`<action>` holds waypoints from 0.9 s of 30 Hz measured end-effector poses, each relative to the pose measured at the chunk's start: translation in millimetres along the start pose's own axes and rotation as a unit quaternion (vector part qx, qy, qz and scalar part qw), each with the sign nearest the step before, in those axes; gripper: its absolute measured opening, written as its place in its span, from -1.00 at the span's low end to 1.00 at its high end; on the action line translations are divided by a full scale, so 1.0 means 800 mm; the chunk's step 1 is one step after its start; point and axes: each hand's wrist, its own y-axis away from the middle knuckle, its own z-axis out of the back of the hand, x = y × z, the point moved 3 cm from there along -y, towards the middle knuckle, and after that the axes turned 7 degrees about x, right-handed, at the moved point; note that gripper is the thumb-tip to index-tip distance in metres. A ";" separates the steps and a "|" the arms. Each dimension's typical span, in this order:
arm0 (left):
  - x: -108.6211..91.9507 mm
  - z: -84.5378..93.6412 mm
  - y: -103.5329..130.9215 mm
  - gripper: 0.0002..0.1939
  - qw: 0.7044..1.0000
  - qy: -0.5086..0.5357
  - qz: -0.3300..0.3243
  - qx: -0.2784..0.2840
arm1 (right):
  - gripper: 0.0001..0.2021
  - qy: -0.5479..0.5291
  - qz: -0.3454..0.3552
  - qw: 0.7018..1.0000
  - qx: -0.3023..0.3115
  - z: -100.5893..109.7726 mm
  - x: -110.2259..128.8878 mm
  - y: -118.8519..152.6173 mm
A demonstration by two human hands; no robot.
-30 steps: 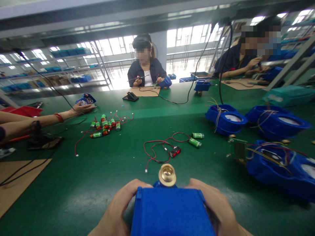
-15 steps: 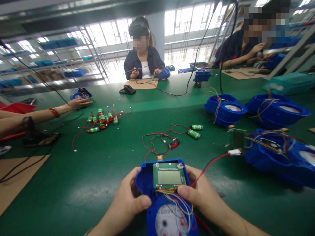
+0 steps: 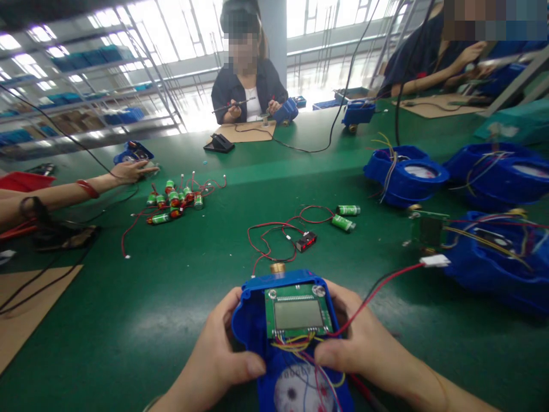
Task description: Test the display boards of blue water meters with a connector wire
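Observation:
I hold an open blue meter housing at the near edge of the green table, one hand on each side. Its green circuit board with a grey LCD screen faces up, above a round white dial crossed by yellow and red wires. My left hand grips the left side, thumb on the lower rim. My right hand grips the right side, thumb by the wires. A red wire with a white plug runs off to the right. A brass fitting shows behind the housing.
Green batteries on red leads and a small black module lie ahead. More batteries lie at left near a co-worker's hand. Open blue housings with wires crowd the right. People work at the far side.
One second ago the housing's closed blue back faced me with the brass fitting up. It has since been turned over, so the screen and dial face up, and the view has dipped lower.

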 end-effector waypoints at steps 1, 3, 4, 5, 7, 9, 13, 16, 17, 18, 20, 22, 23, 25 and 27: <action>0.000 0.000 0.000 -0.18 1.000 0.005 0.002 0.004 | -0.35 -0.012 -0.004 1.000 0.002 0.000 -0.001 0.000; -0.001 0.000 0.000 -0.20 1.000 0.002 0.001 0.010 | -0.37 -0.020 -0.009 1.000 0.001 0.000 -0.002 0.001; -0.001 0.000 0.000 -0.21 1.000 -0.005 0.000 0.012 | -0.38 -0.016 -0.009 1.000 -0.001 0.001 -0.003 0.001; -0.001 0.001 0.000 -0.20 1.000 -0.012 0.002 0.016 | -0.39 -0.009 -0.010 1.000 -0.004 0.002 -0.004 0.002; 0.002 0.004 0.001 -0.17 1.000 -0.024 0.006 0.016 | -0.39 0.004 -0.007 1.000 -0.011 0.003 -0.004 0.002; 0.004 0.008 0.001 -0.15 0.999 -0.041 0.006 0.007 | -0.40 0.008 -0.005 1.000 -0.013 0.004 -0.005 0.003; 0.007 0.012 0.002 -0.12 0.997 -0.080 0.001 -0.004 | -0.43 0.009 -0.004 1.000 -0.015 0.003 -0.004 0.003; 0.009 0.014 0.002 -0.13 0.995 -0.096 0.001 -0.005 | -0.44 0.021 -0.002 1.000 -0.020 0.003 -0.004 0.003; 0.009 0.015 0.003 -0.13 0.995 -0.101 0.001 -0.007 | -0.44 0.022 -0.001 1.000 -0.020 0.003 -0.004 0.003; 0.010 0.016 0.003 -0.12 0.994 -0.106 -0.001 -0.012 | -0.44 0.023 -0.002 1.000 -0.021 0.003 -0.004 0.003; 0.012 0.019 0.004 -0.10 0.993 -0.117 -0.003 -0.022 | -0.45 0.027 0.000 0.999 -0.025 0.004 -0.004 0.003; 0.012 0.019 0.003 -0.11 0.993 -0.116 0.000 -0.027 | -0.44 0.025 -0.003 0.999 -0.024 0.005 -0.004 0.004; 0.012 0.018 0.003 -0.12 0.994 -0.108 0.005 -0.022 | -0.43 0.021 -0.008 1.000 -0.019 0.005 -0.004 0.004; 0.011 0.014 0.000 -0.14 0.997 -0.078 0.012 -0.012 | -0.39 0.011 -0.017 1.000 -0.013 0.006 -0.005 0.004; 0.010 0.010 -0.002 -0.15 0.999 -0.046 0.011 -0.014 | -0.35 0.013 -0.024 1.000 -0.014 0.009 -0.005 0.004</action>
